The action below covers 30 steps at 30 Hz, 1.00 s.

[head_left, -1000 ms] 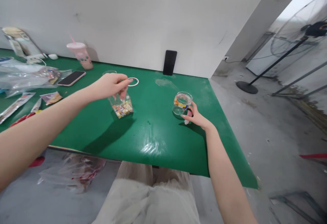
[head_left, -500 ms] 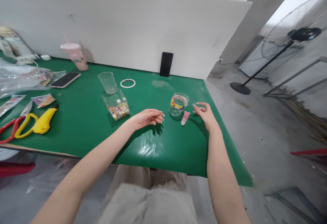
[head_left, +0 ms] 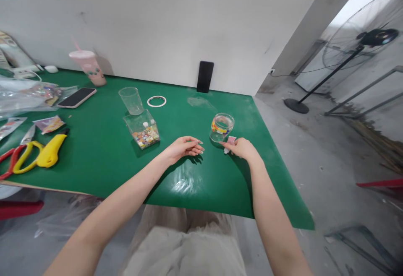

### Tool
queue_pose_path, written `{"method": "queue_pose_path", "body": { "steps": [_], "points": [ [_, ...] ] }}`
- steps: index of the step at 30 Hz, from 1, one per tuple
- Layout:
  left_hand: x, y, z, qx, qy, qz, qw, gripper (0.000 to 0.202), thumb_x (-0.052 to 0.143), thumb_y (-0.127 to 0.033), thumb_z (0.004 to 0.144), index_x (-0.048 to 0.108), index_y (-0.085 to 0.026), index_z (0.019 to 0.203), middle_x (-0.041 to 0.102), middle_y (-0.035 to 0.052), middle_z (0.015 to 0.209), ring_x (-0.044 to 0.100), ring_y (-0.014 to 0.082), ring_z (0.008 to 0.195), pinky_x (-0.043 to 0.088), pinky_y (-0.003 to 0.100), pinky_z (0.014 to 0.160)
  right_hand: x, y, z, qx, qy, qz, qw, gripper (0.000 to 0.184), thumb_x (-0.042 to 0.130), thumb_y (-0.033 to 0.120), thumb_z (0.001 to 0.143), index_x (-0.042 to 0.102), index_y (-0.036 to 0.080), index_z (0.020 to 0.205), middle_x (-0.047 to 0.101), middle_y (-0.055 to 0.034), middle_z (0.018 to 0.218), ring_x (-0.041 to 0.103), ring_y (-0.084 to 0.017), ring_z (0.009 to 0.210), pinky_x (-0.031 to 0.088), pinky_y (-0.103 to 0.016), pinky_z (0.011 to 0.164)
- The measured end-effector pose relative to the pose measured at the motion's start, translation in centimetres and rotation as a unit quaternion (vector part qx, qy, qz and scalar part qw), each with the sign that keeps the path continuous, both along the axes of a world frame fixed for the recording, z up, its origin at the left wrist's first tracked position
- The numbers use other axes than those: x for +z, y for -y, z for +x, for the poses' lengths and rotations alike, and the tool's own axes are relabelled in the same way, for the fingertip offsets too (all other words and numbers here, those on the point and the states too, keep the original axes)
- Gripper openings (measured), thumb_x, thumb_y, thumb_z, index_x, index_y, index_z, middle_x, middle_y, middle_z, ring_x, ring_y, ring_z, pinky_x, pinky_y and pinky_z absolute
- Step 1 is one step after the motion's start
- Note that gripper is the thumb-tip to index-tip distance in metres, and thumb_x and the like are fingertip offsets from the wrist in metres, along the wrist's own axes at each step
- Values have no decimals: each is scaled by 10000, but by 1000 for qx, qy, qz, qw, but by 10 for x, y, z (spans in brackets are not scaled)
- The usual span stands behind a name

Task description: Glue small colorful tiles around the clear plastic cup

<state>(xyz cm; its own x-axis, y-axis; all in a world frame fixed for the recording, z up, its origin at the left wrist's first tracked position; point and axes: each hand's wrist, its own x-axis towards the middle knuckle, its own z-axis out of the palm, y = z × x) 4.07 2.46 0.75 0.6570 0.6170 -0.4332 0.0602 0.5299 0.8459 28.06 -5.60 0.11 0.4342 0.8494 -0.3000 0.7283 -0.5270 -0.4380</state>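
My right hand (head_left: pixel 244 149) is at a small pink and white squeeze tube (head_left: pixel 232 140), its fingers closed over the tube's middle, with the index finger reaching past it. Just behind stands a clear glass jar (head_left: pixel 218 136) with a band of yellow, orange and blue mosaic pieces round its upper part. My left hand (head_left: pixel 184 149) hovers over the table left of the jar, holding nothing, its fingers loosely apart. To its left, a clear square container (head_left: pixel 145 135) holds many small coloured mosaic pieces and stands tilted in view near a clear empty cup (head_left: pixel 131 102).
A white ring (head_left: pixel 156 101) lies on the green table (head_left: pixel 201 183). A black phone (head_left: pixel 205 76) leans against the white panel (head_left: pixel 163 28). At left are scissors (head_left: pixel 50 152), another phone (head_left: pixel 77 97), a pink drink cup (head_left: pixel 90 68) and plastic bags (head_left: pixel 22 95). A fan (head_left: pixel 378 37) stands right.
My right hand has moved left and down onto the small tube, its fingers closing over it. My left hand has barely moved. The view has shifted slightly.
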Motion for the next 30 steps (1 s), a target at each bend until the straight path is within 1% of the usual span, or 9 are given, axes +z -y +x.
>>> {"method": "queue_pose_path", "body": {
  "steps": [5, 10, 12, 15, 19, 22, 25, 27, 30],
  "points": [
    [0, 3, 1, -13, -4, -7, 1000, 99, 616, -191, 846, 655, -104, 872, 735, 121, 871, 696, 122, 727, 533, 195, 695, 3, 0, -2, -8, -39, -4, 999, 459, 607, 545, 702, 560, 190, 414, 536, -14, 394, 473, -107, 354, 383, -239, 409],
    [1, 3, -2, -17, 0, -31, 999, 160, 596, -215, 852, 696, -104, 909, 728, 140, 962, 701, 152, 826, 529, 206, 754, 13, 9, 9, -15, -183, 80, 980, 399, 577, 501, 719, 586, 170, 496, 424, 41, 330, 335, -66, 307, 285, -219, 370],
    [2, 3, -2, -15, 3, -49, 999, 189, 563, -232, 873, 699, -104, 900, 723, 143, 990, 698, 158, 861, 526, 211, 782, 20, 15, 15, -7, -262, 142, 954, 361, 574, 475, 710, 599, 161, 533, 410, 49, 336, 308, -60, 308, 250, -213, 355],
    [3, 5, 0, -19, 5, -61, 998, 245, 525, -276, 899, 701, -106, 911, 708, 145, 1048, 689, 163, 912, 521, 221, 813, 31, 23, 16, -23, -375, 243, 894, 259, 582, 406, 656, 599, 168, 557, 443, 39, 375, 325, -67, 314, 215, -210, 325],
    [2, 7, 1, -32, -10, -49, 998, 230, 544, -271, 889, 702, -106, 920, 707, 142, 1053, 687, 158, 906, 524, 230, 809, 36, 25, -8, 2, -473, 315, 823, 187, 647, 377, 595, 583, 205, 630, 514, 45, 436, 395, -83, 310, 260, -210, 299],
    [1, 8, 1, -51, -22, -31, 998, 220, 574, -282, 874, 706, -108, 901, 724, 136, 992, 694, 141, 817, 528, 220, 759, 32, 17, -38, 24, -489, 315, 813, 189, 672, 370, 634, 584, 217, 703, 533, 63, 444, 450, -96, 325, 341, -220, 322],
    [0, 9, 1, -59, -26, -15, 998, 206, 615, -301, 847, 705, -116, 849, 738, 119, 880, 688, 130, 721, 523, 213, 700, 26, 9, -59, 62, -515, 275, 810, 224, 662, 368, 686, 624, 204, 834, 603, 45, 509, 553, -116, 412, 398, -218, 373],
    [0, 10, 2, -60, -28, -5, 998, 179, 630, -281, 834, 701, -118, 817, 738, 106, 814, 684, 132, 691, 518, 216, 672, 23, 7, -63, 64, -521, 262, 810, 257, 643, 358, 717, 653, 194, 914, 642, 23, 568, 597, -123, 492, 417, -210, 400],
    [0, 11, 2, -69, -19, -5, 997, 156, 636, -257, 825, 706, -118, 814, 733, 99, 796, 676, 130, 691, 510, 220, 664, 22, 6, -60, 41, -511, 276, 813, 230, 641, 338, 726, 684, 183, 891, 652, 9, 585, 604, -120, 534, 420, -201, 415]
  ]
}}
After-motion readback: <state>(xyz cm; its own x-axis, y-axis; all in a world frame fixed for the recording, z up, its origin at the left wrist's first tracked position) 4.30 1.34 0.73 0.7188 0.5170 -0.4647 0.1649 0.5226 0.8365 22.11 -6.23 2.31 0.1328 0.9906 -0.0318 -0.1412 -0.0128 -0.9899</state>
